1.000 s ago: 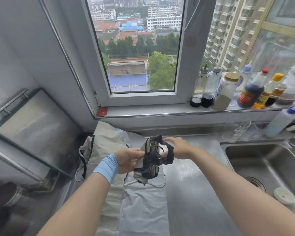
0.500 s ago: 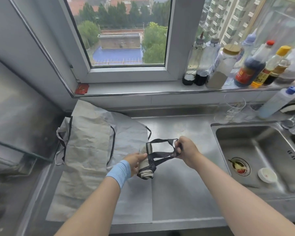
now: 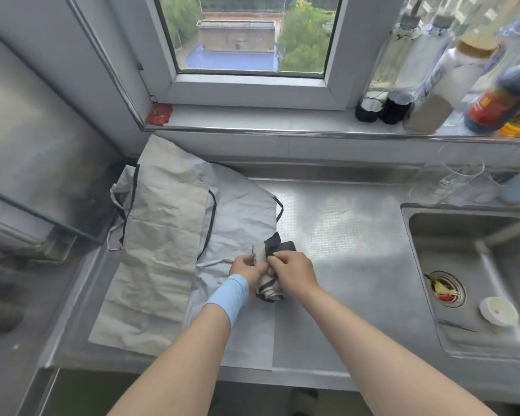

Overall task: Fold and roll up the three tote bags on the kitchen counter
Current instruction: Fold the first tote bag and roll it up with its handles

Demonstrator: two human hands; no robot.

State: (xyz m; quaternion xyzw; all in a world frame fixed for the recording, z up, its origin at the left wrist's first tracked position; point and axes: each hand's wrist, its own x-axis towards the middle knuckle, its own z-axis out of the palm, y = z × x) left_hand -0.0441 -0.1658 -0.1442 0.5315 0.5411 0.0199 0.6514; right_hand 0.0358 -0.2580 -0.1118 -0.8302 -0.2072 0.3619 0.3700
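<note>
I see both hands meeting low over the steel bench (image 3: pixel 351 235), close in front of me. The left hand (image 3: pixel 246 267), a blue wristband (image 3: pixel 228 295) on its wrist, has its fingers curled round the rolled tote bag (image 3: pixel 267 291), a small pale bundle. The right hand (image 3: pixel 296 274) grips the same bundle from the other side, its fingers pinching at the black strap (image 3: pixel 279 246) wrapped round the upper end of the roll. I cannot tell whether the roll rests on the bags below or hangs just over them. A beige tote bag (image 3: pixel 162 235) lies flat to the left, overlapping a paler grey tote bag (image 3: pixel 243 211) spread under the hands. To the right, the sink (image 3: pixel 451 235) holds a small white dish (image 3: pixel 498 310), and bottles (image 3: pixel 499 97) stand on the windowsill (image 3: pixel 252 121).
</note>
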